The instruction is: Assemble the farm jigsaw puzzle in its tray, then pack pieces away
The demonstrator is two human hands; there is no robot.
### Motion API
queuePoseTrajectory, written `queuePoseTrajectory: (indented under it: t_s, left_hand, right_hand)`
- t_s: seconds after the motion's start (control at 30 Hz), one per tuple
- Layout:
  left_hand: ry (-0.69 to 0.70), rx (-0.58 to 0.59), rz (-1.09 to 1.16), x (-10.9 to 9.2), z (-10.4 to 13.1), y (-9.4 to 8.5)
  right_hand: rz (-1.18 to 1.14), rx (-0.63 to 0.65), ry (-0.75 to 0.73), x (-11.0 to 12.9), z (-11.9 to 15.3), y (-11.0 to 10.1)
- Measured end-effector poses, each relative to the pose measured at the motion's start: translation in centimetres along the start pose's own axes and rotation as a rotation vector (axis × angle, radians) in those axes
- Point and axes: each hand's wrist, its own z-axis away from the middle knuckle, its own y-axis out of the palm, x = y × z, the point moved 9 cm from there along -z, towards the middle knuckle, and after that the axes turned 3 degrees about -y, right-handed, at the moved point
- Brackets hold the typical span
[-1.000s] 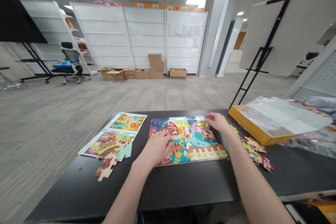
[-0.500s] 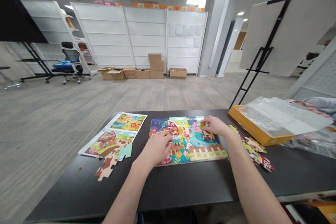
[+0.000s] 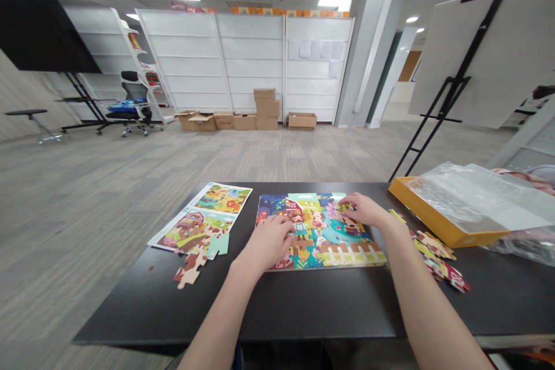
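Observation:
A colourful farm jigsaw puzzle [image 3: 323,237] lies mostly assembled on the black table, its picture showing a barn, animals and a fence. My left hand [image 3: 271,240] rests on the puzzle's left part, palm down with fingers stretched out. At the upper right of the puzzle, my right hand [image 3: 359,208] has its fingertips closed on a small green-yellow puzzle piece [image 3: 346,207], partly covered by the fingers. Loose puzzle pieces [image 3: 433,245] lie in a pile right of my right forearm. Joined brown-and-cream pieces [image 3: 191,270] and a mint-green piece [image 3: 219,243] lie to the left.
A picture sheet [image 3: 202,217] lies at the table's left, partly under loose pieces. At the right stands a yellow box [image 3: 451,219] with clear plastic wrapping [image 3: 462,191] in it. Beyond the table are an easel-like stand [image 3: 446,98], cardboard boxes [image 3: 266,108] and an office chair [image 3: 133,104].
The view has turned slightly left, so everything sits farther right. The green-yellow piece at my right fingertips shows more clearly. My left hand stays on the puzzle.

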Motion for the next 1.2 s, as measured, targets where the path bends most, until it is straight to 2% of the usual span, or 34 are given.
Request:
queuePoseTrajectory:
  t_s: [0.1, 0.2, 0.3, 0.37, 0.47, 0.53, 0.6, 0.7, 0.83, 0.9, 0.97, 1.03, 1.1, 1.2]
  left_hand:
    - [0.01, 0.006, 0.072, 0.4, 0.0, -0.3]
    - [-0.028, -0.054, 0.128, 2.5, 0.6, -2.2]
    - [-0.157, -0.087, 0.083, 6.4, 2.5, -4.8]
    - [-0.325, -0.032, 0.006, 9.9, 4.4, -5.7]
    - [-0.519, 0.112, -0.067, 14.0, 7.2, -5.7]
    - [-0.56, 0.162, -0.071, 15.3, 8.2, -5.3]
    - [-0.545, 0.153, -0.056, 15.6, 8.5, -5.0]
    - [-0.493, 0.102, -0.049, 15.1, 8.2, -5.3]
    - [-0.44, -0.026, -0.054, 13.5, 7.8, -7.2]
    - [-0.373, -0.129, -0.006, 11.9, 7.3, -8.2]
    - [-0.254, -0.211, 0.085, 9.3, 6.4, -8.7]
    - [-0.121, -0.219, 0.179, 6.3, 5.2, -8.1]
    - [0.004, -0.204, 0.24, 3.2, 4.0, -7.1]
    - [0.128, -0.21, 0.255, -0.6, 2.7, -6.1]
  right_hand:
    - [0.005, 0.004, -0.005, 0.0, 0.0, 0.1]
    - [0.021, 0.011, 0.001, 0.1, 0.1, -0.1]
    - [0.031, -0.036, 0.002, 0.5, 0.2, -0.9]
    - [0.034, -0.097, -0.008, 0.7, 0.2, -1.6]
    - [0.017, -0.164, -0.014, 0.9, 0.2, -2.2]
    - [-0.001, -0.185, -0.012, 1.0, 0.1, -2.2]
    - [-0.01, -0.204, -0.015, 1.1, 0.0, -2.2]
    - [-0.012, -0.235, -0.03, 1.5, -0.1, -2.3]
    - [-0.038, -0.294, -0.069, 2.4, -0.1, -3.0]
    - [-0.1, -0.331, -0.085, 3.4, 0.0, -3.4]
    - [-0.239, -0.333, -0.101, 5.0, -0.1, -3.2]
    - [-0.461, -0.262, -0.135, 7.4, -0.2, -2.1]
    - [-0.699, -0.094, -0.216, 10.6, -0.2, -0.5]
    - [-0.902, 0.123, -0.311, 14.7, 0.4, 1.2]
